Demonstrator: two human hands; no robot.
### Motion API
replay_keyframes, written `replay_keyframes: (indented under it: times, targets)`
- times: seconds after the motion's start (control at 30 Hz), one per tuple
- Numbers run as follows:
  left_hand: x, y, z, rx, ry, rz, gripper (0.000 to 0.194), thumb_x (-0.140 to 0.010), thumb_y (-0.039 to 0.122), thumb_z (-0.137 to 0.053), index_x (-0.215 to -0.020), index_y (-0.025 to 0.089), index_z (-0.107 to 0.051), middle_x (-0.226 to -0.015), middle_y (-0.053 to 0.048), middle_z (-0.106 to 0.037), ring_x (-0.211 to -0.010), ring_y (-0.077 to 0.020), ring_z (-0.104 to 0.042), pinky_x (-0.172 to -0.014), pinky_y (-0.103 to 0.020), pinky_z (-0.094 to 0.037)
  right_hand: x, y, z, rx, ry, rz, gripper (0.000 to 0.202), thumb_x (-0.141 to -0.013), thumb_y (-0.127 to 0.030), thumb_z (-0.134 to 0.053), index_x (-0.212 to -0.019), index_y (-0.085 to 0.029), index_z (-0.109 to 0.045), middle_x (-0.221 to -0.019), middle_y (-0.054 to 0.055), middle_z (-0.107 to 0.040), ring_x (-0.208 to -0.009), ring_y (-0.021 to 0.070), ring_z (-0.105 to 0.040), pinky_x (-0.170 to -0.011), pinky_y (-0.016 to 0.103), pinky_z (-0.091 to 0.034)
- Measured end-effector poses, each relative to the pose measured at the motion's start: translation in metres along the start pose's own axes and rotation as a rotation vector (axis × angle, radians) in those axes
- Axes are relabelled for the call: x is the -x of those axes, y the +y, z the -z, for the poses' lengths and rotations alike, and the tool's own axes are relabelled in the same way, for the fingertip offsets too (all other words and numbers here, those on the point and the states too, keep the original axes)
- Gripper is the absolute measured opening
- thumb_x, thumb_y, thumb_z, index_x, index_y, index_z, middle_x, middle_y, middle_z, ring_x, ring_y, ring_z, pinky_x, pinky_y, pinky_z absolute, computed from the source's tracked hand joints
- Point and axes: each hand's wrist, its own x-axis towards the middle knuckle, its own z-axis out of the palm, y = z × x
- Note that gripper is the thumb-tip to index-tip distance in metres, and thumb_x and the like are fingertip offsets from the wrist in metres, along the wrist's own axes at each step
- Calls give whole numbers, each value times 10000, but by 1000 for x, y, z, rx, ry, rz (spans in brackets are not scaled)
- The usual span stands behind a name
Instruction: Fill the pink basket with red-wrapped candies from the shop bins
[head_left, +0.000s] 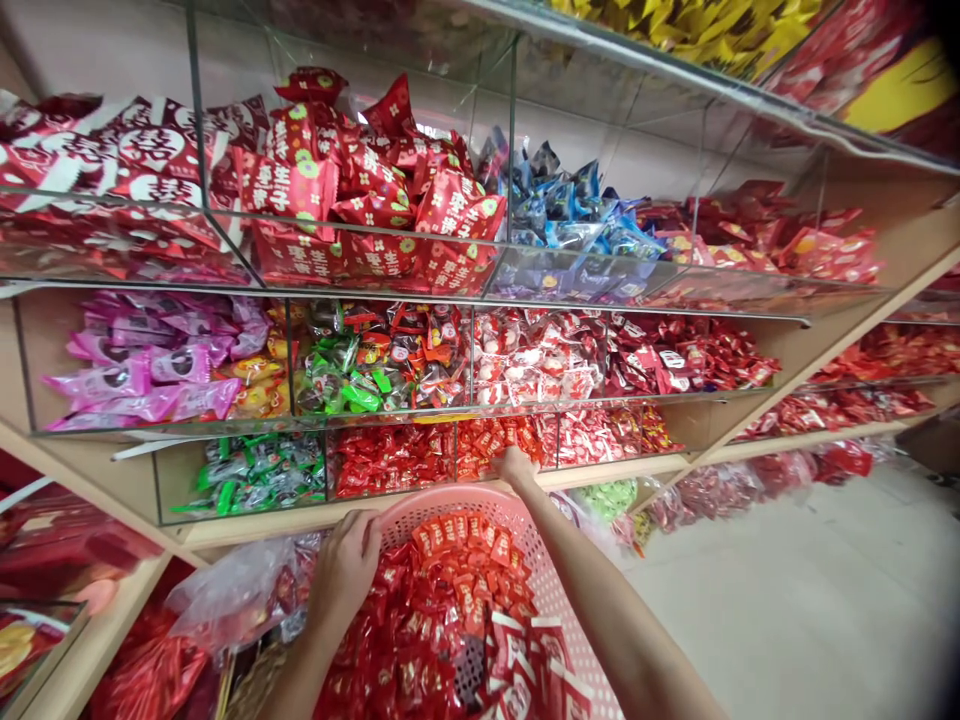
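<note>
My left hand (pixel 349 560) is closed over the left rim of a pink perforated plastic basket (pixel 559 590). Inside the basket lie piles of red wrapped candies (pixel 405 650), orange-red candies (pixel 472 545) and red-and-white packets (pixel 525 655). Stretched past the basket's far rim, my right hand (pixel 517 463) is at the lowest shelf row, over a compartment of orange-red wrapped candies (pixel 480 445). Its fingertips are blurred and hidden, so what they hold cannot be made out.
Clear-walled shelf compartments hold red packets (pixel 375 190), blue packets (pixel 592 220), pink-purple candies (pixel 161 360) and green-wrapped candies (pixel 255 470). A plastic bag (pixel 232 595) lies below the shelf at left. Several bagged goods (pixel 720 490) line the tiled floor (pixel 787 590) at right.
</note>
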Motion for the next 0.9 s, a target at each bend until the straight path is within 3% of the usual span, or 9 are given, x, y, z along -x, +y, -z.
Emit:
replay_keyframes:
  times: [0.2,0.3,0.37,0.47,0.57,0.77,0.9]
  targets:
    - [-4,4,3,86,36,6,217,-831,300,-419,-901,199,-597,-890,-36,-659,-854,-175,-608,-779,-299,-477,33,23,19,-263,84,201,188,-771,-308,-495,-709,-189,-625,-709,11,-643,-700,133,-574,-638,221,-379]
    - [-10,29,8,225,33,-11,228,-815,334,-459,-923,202,-609,-952,-54,-644,-945,-194,-577,-878,-340,-444,70,32,25,-629,68,386,238,-745,-367,-526,-661,-155,-595,-616,4,-591,-597,122,-514,-595,226,-384]
    - [-12,55,10,413,-50,47,254,-815,367,-464,-937,194,-605,-962,-64,-644,-935,-191,-585,-874,-338,-451,102,35,27,-826,-5,447,263,-726,-402,-560,-657,-149,-584,-601,-2,-573,-580,117,-486,-597,234,-390]
    - [-7,93,11,768,-304,285,328,-777,457,-503,-919,175,-592,-883,-56,-664,-800,-166,-625,-720,-284,-505,149,38,29,-957,-117,451,268,-729,-413,-582,-677,-150,-594,-640,5,-579,-620,122,-483,-626,240,-396]
    - [13,115,8,997,-524,521,372,-736,504,-549,-887,166,-585,-806,-37,-682,-652,-142,-632,-596,-253,-494,187,50,22,-983,-206,426,284,-748,-422,-579,-653,-155,-581,-620,-5,-543,-606,113,-448,-605,235,-374]
    - [74,116,-6,1137,-670,789,406,-631,545,-638,-714,156,-554,-629,-20,-674,-526,-131,-611,-487,-214,-431,222,97,-10,-970,-328,247,368,-700,-500,-628,-611,-148,-566,-558,-20,-487,-548,97,-393,-546,232,-316]
    - [92,115,-9,1137,-699,846,436,-630,577,-619,-714,155,-547,-614,-25,-678,-542,-145,-630,-502,-218,-441,228,116,-22,-1014,-357,155,416,-636,-549,-667,-601,-145,-573,-548,-19,-487,-533,94,-390,-542,237,-309]
